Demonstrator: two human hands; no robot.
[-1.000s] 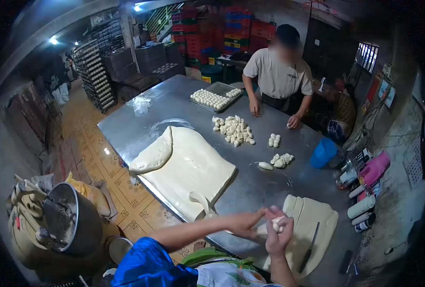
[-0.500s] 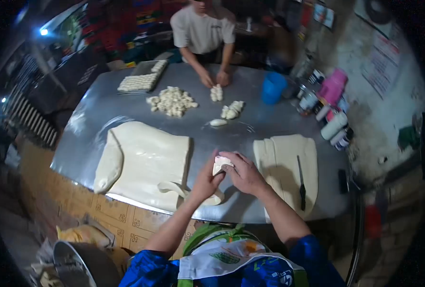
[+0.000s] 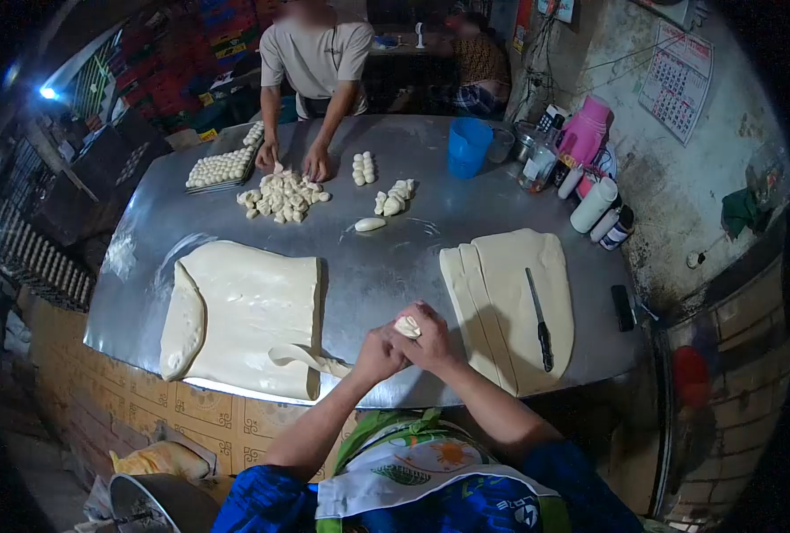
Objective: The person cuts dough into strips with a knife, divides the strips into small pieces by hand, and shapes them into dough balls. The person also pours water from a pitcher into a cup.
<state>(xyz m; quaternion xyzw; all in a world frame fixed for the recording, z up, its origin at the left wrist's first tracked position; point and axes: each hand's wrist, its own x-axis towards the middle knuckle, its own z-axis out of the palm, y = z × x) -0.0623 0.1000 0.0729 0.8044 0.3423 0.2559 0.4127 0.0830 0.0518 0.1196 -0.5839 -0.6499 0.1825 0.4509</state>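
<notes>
My left hand and my right hand are closed together over the table's front edge. A small piece of pale dough shows between them, its lower part hidden by my fingers. Just left of my left hand, a dough strip curls at the front of a large folded dough sheet; whether the strip joins the piece in my hands, I cannot tell. On the right lies another dough slab, cut into strips along its left side. A black-handled knife rests on that slab.
Across the metal table, a co-worker's hands touch a heap of dough pieces. Beside them stands a tray of dough balls. A blue cup and several bottles line the far right. A metal pot is low left.
My hands have come closer together and lower, now wrapping more of the dough piece. The co-worker's hands have moved left, from a small dough cluster to the heap. The head view has shifted.
</notes>
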